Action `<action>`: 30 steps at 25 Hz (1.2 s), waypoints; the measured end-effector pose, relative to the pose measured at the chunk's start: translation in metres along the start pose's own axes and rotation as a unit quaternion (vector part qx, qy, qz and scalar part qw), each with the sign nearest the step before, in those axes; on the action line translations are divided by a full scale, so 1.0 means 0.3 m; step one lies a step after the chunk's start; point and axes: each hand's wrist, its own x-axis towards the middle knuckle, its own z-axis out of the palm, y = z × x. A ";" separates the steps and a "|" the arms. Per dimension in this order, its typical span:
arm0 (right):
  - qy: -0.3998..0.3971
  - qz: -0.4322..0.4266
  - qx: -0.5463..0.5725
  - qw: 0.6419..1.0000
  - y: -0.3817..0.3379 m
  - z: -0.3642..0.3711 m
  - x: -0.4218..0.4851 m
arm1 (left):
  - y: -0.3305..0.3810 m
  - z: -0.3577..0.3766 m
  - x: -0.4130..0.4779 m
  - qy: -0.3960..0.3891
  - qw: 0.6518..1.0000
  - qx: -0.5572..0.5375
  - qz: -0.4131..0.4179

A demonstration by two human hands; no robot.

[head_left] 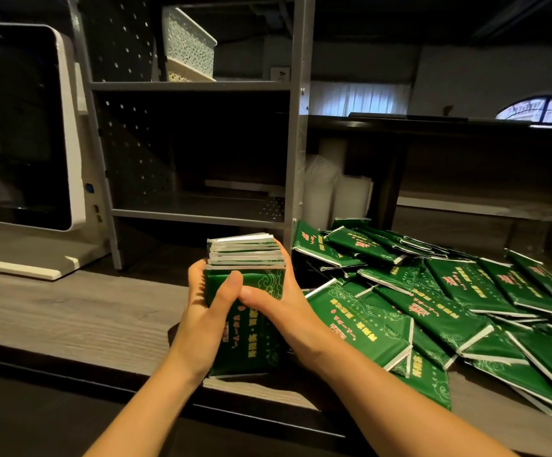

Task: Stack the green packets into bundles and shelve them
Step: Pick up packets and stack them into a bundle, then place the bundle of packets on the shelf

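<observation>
Head view: what are the hands on?
— Left hand [207,313] and right hand [279,300] both clasp a squared bundle of glossy green packets [248,258], upright at the wood-grain counter [70,308], before the perforated grey metal shelf [199,206].
— The rest?
— Flat loose packets [449,291] heaped just to its right.

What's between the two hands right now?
The bundle of green packets, gripped from both sides by the left hand and right hand, shown in the head view.
</observation>
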 end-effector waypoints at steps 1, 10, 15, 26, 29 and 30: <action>-0.002 -0.002 -0.006 1.000 -0.001 0.000 -0.004 | 0.005 0.004 -0.003 0.000 1.000 0.004 0.003; -0.046 -0.012 -0.032 0.998 -0.044 0.005 -0.029 | 0.030 -0.014 -0.021 0.001 0.999 0.033 -0.007; 0.007 0.029 0.054 0.998 -0.106 0.038 0.025 | 0.101 -0.071 -0.022 -0.032 0.995 0.091 -0.006; -0.023 0.052 0.029 0.998 -0.343 0.109 0.328 | 0.393 -0.184 0.262 0.026 0.977 0.212 -0.023; 0.050 0.012 -0.101 0.994 -0.366 0.098 0.403 | 0.413 -0.220 0.387 0.073 0.969 0.224 -0.067; 0.073 -0.031 -0.151 0.985 -0.373 0.098 0.411 | 0.419 -0.229 0.417 0.088 0.966 0.230 -0.084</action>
